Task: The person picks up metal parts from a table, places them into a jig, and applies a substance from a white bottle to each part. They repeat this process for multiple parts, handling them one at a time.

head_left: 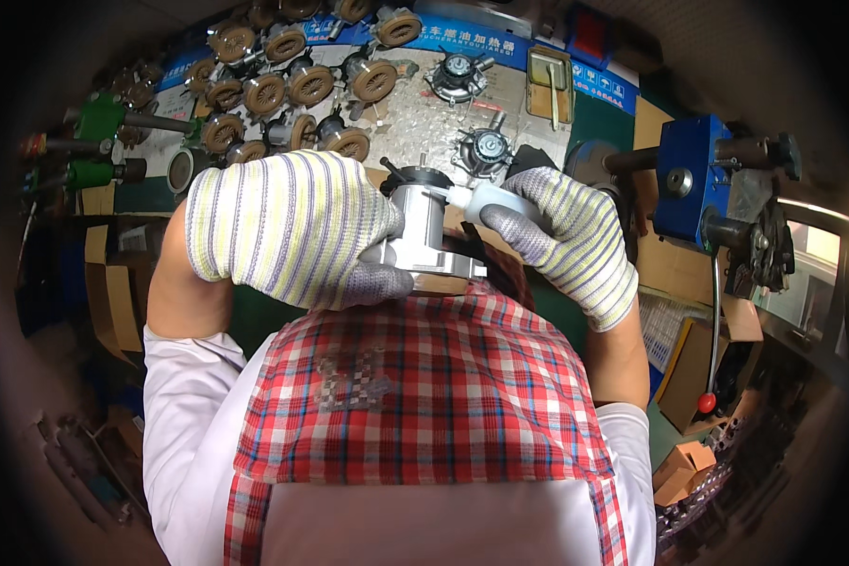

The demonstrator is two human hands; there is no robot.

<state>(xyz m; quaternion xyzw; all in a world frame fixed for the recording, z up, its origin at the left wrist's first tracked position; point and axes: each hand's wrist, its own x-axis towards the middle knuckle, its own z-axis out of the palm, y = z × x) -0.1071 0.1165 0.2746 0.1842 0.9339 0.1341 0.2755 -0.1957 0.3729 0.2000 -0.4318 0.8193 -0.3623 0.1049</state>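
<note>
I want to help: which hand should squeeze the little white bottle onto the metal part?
Probably the right hand: it already grips the white bottle, nozzle touching the metal part. The left hand holds that part.

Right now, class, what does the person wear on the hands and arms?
Both hands, left and right, wear knitted gloves striped pale yellow and purple, with grey coated fingertips. White sleeves are pushed up above the elbows, leaving the forearms bare.
</note>
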